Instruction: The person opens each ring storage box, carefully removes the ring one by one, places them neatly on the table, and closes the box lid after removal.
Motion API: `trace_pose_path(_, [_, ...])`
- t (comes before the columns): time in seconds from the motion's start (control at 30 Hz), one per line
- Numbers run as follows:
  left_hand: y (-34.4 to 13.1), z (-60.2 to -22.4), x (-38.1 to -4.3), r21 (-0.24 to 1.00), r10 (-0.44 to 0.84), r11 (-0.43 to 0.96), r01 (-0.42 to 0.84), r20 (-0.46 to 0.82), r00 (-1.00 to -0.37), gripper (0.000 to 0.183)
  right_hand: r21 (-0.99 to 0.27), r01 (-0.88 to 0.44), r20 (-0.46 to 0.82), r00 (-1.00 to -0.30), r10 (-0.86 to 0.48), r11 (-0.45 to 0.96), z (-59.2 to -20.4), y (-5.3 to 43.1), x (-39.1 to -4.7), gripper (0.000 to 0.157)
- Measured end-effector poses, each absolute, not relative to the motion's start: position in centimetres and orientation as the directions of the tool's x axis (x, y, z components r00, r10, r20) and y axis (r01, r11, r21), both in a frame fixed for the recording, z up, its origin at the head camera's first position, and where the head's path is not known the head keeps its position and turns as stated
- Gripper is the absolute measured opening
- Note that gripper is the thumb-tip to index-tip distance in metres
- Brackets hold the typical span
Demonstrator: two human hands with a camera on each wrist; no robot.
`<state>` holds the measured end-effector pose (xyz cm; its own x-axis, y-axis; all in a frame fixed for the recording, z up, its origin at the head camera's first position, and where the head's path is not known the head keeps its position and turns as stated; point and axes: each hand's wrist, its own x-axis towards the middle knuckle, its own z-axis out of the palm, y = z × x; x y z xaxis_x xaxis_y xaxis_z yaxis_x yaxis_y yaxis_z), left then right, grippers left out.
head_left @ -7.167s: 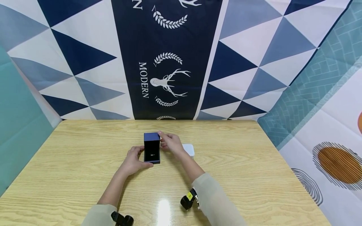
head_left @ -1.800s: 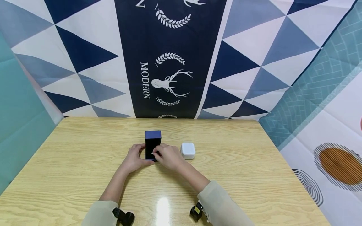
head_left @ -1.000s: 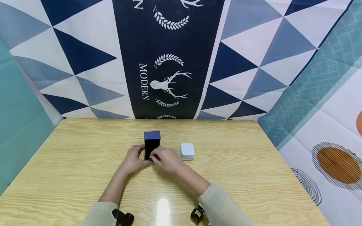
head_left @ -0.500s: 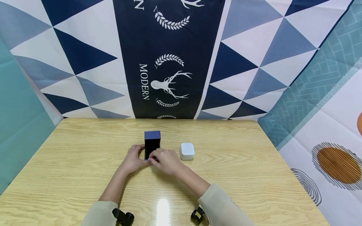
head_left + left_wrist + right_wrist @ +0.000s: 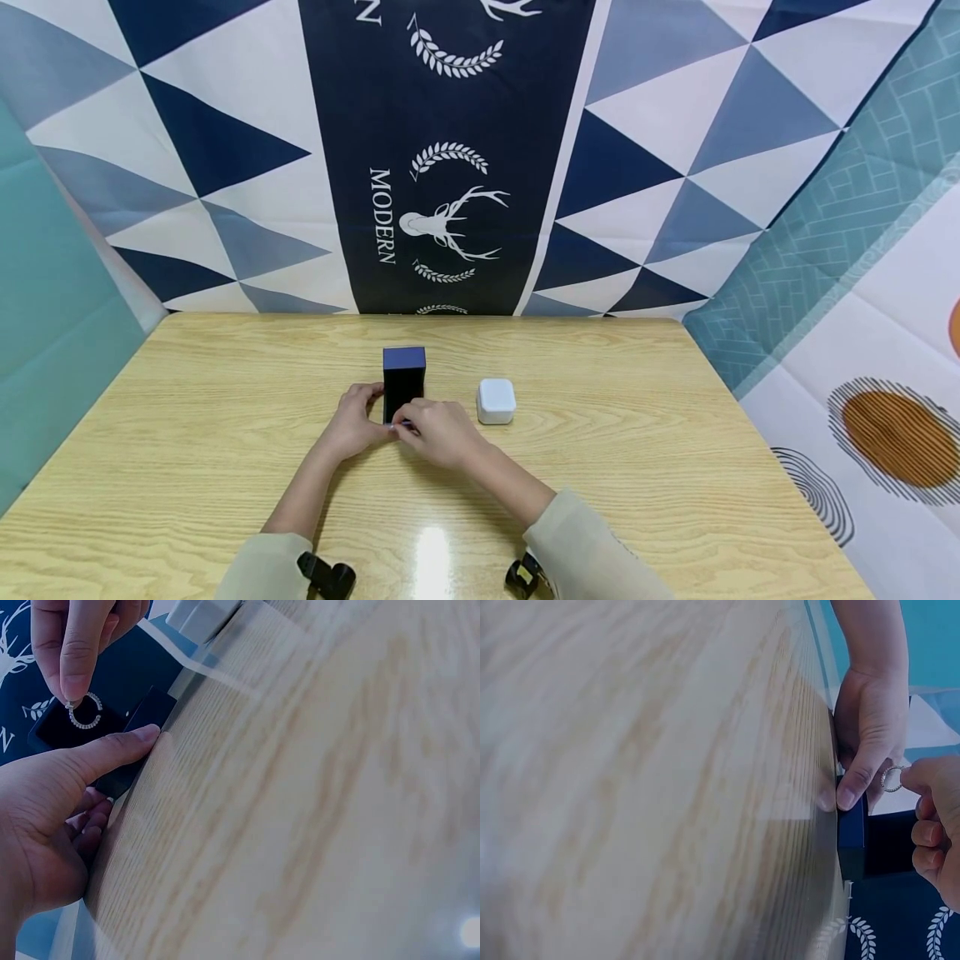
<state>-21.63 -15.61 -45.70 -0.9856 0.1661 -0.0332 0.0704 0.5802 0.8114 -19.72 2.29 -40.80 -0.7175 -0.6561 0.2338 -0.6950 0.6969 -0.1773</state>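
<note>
An open dark blue ring box [image 5: 404, 358] stands on the table with its lid raised and its black inside facing me. My left hand [image 5: 356, 425] grips it, thumb along the front edge of the base and fingers at the side. Just in front of the box's black inside, my right hand [image 5: 441, 432] pinches a ring between thumb and index finger. In the left wrist view the ring [image 5: 98, 705] shows as a thin band set with small sparkling stones, held upright above the base. The right wrist view shows the same ring [image 5: 884, 778] at my right fingertips.
A white rounded cube-shaped box [image 5: 496, 402] stands a little to the right of the ring box. The wooden table [image 5: 637, 467] ends at a patterned cloth backdrop [image 5: 450, 108]. Black cameras are strapped at both wrists.
My right hand has gone from the raised lid into the box, taken hold of the ring and drawn it out towards the front edge. My left hand keeps its grip on the box.
</note>
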Motion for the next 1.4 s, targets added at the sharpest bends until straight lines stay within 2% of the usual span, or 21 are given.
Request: trace_pose_path(1.4, [-15.51, -45.57, -21.54, 0.800, 0.160, 0.595, 0.078, -0.023, -0.987, 0.071, -0.133, -0.732, 0.228, -0.678, -0.698, 0.668, -41.24, 1.97, -19.22, 0.014])
